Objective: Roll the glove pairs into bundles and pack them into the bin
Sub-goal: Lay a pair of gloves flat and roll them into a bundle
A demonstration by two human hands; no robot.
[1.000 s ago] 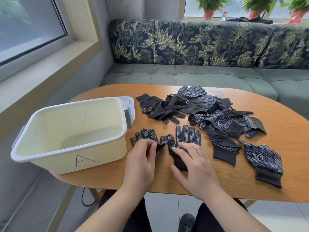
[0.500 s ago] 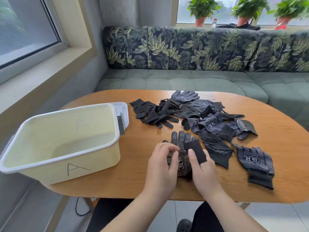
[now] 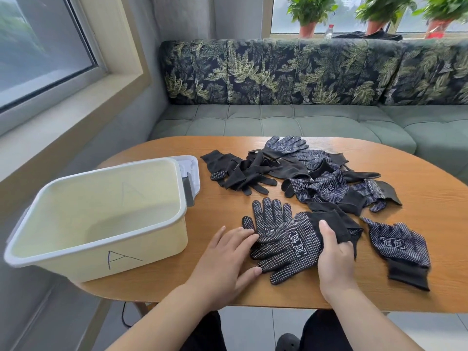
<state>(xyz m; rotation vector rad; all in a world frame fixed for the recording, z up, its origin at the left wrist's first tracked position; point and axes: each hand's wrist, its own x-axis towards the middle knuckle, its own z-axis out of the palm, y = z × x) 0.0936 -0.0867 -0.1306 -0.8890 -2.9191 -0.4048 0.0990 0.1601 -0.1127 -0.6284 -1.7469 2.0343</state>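
R hand (image 3: 334, 264) is pinching the cuff of the upper dotted black knit glove (image 3: 291, 247) in its grip, prob. squaring it over the matching lower glove (image 3: 269, 216) for rolling; L hand (image 3: 225, 259), spread flat, is steadying both.

The bin (image 3: 101, 219) sits at the table's (image 3: 417, 198) left edge; the glove pile (image 3: 316, 173) lies toward the far edge, the sofa (image 3: 304, 117) behind.

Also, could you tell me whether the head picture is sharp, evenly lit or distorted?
Head view: soft daylight, no harsh glare; head view: the dotted gloves and the A on the bin are sharp; head view: wide-angle distortion tilts the window frame.
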